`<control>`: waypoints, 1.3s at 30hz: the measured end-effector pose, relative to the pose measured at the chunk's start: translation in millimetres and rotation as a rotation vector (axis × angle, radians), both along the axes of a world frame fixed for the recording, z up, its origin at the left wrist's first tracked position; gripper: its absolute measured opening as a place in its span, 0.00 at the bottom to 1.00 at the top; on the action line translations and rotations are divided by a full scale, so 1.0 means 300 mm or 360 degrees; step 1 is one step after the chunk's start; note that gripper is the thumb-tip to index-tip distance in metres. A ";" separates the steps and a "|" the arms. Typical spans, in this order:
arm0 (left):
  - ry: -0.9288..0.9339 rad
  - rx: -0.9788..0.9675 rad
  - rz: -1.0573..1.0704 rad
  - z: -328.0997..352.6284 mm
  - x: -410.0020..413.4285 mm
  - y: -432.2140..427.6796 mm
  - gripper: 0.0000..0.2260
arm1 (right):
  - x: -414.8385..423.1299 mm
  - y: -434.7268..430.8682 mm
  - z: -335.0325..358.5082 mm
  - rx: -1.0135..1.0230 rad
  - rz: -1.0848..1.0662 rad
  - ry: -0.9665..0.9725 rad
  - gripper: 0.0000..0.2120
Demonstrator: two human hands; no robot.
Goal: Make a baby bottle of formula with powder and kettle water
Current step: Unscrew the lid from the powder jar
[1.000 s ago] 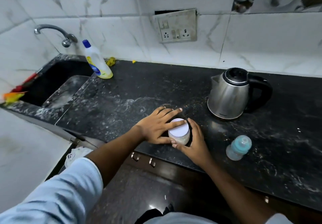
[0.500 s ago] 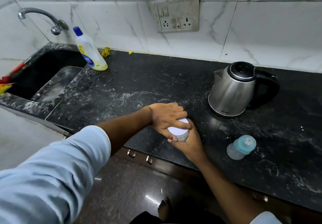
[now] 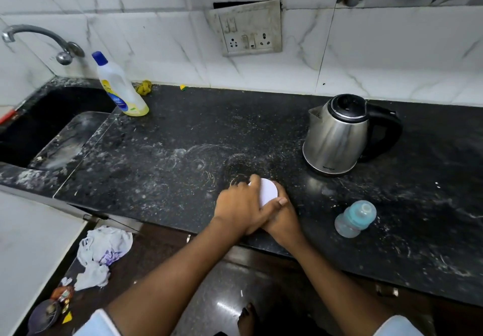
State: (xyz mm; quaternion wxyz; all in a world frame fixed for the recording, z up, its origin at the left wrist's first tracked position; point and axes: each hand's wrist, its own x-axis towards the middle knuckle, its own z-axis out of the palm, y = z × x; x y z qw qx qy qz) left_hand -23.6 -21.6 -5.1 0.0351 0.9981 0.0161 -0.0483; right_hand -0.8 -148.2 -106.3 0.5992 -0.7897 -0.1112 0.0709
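together, left hand and right hand clasp the white-lidded jar.

One kettle, one baby bottle, one white-lidded jar, two hands.

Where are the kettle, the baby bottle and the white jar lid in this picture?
kettle [image 3: 332, 139]: head view, on its steel body.
baby bottle [image 3: 356, 217]: head view, on its teal collar.
white jar lid [image 3: 269, 191]: head view, on the lid's flat top between the hands.
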 end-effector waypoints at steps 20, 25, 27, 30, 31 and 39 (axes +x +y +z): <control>0.0397 0.0013 -0.0889 0.110 0.140 0.098 0.32 | -0.006 -0.005 -0.006 -0.0002 -0.0023 0.0086 0.46; 0.0281 0.0447 -0.0576 0.099 0.116 0.028 0.39 | -0.001 -0.008 0.005 -0.0006 0.0000 0.0056 0.42; 0.0209 0.0488 -0.0569 0.091 0.115 0.034 0.40 | 0.002 -0.005 0.005 0.0005 -0.0003 0.0070 0.42; 0.0114 0.0185 -0.0851 0.089 0.105 0.079 0.39 | 0.005 -0.008 0.015 -0.0034 0.0013 0.0018 0.42; 0.0102 0.0035 -0.1002 0.097 0.102 0.091 0.36 | 0.006 -0.008 0.024 -0.0062 0.0027 -0.0042 0.41; 0.0447 0.0007 -0.1330 0.149 0.144 0.098 0.31 | 0.001 -0.008 0.005 -0.0043 -0.0013 0.0005 0.44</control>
